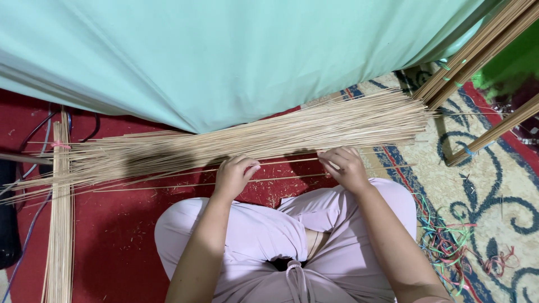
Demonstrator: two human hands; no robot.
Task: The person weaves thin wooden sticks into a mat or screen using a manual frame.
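Person sat cross-legged on the floor. Left hand and right hand were apart, each pinching one thin stick pulled level just before the knees. Big loose pile lay just beyond the hands, apparently mostly unsorted. Tied bundle lay far left of the left hand; coloured ties right of the right knee. Green cloth hung beyond the pile; nothing blocked the hands.
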